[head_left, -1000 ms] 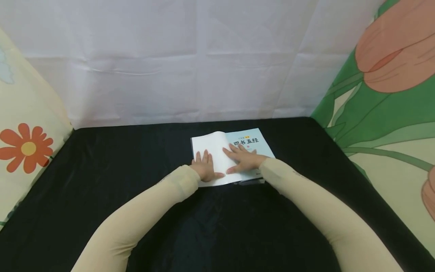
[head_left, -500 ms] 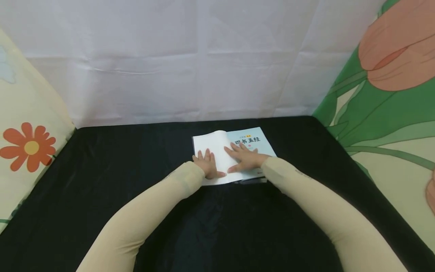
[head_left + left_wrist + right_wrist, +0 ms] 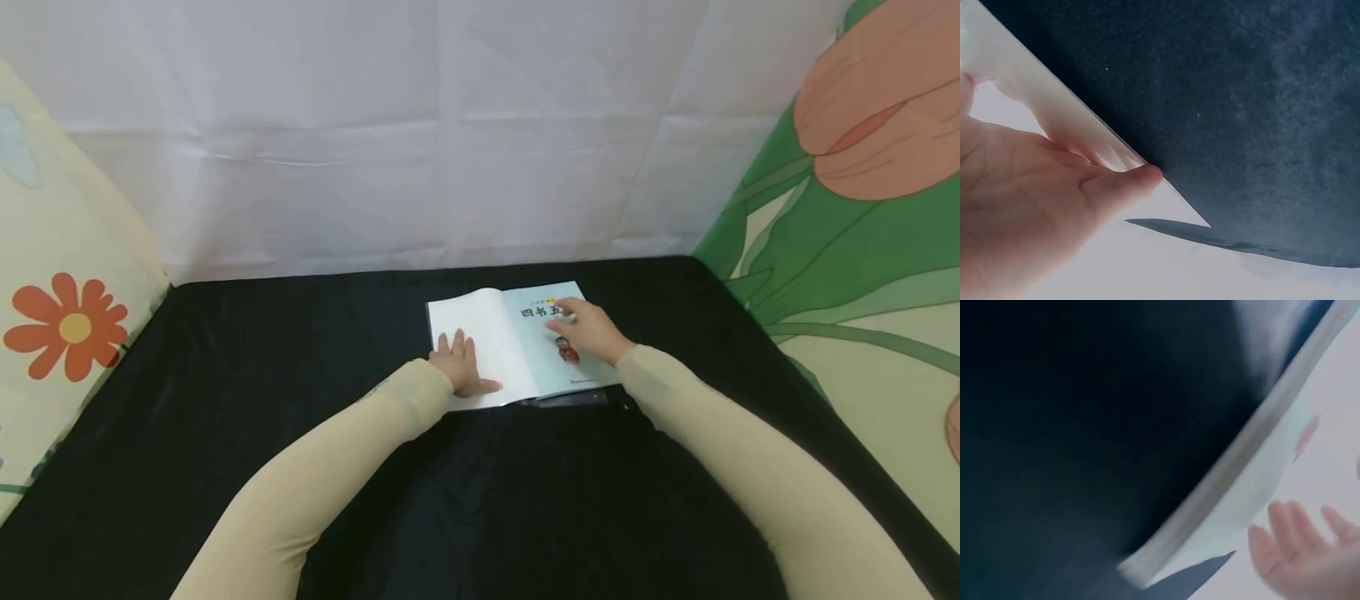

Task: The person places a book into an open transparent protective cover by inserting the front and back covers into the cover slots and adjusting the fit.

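Note:
An open book lies on the dark cloth, its blank white left page [image 3: 491, 333] beside a light-blue right page [image 3: 542, 358] with a printed title and a small red figure. My left hand [image 3: 459, 371] rests on the white page with fingers spread. In the left wrist view, the thumb [image 3: 1141, 180] lies at that page's edge. Over the blue page is my right hand [image 3: 592, 332], fingers loosely bent with nothing held. The right wrist view is blurred; the right fingers [image 3: 1291, 531] appear beside the thick page block [image 3: 1222, 472]. Contact with the page cannot be made out.
Black cloth [image 3: 337, 333] covers the table around the book. A shiny, see-through strip [image 3: 573, 400] sticks out at the book's front edge. White cloth [image 3: 390, 167] hangs behind, with flower-printed cloth [image 3: 862, 275] on the right and left.
My right hand has moved right, away from the fold, onto the blue page's outer part, uncovering the red figure. The left hand stays on the white page.

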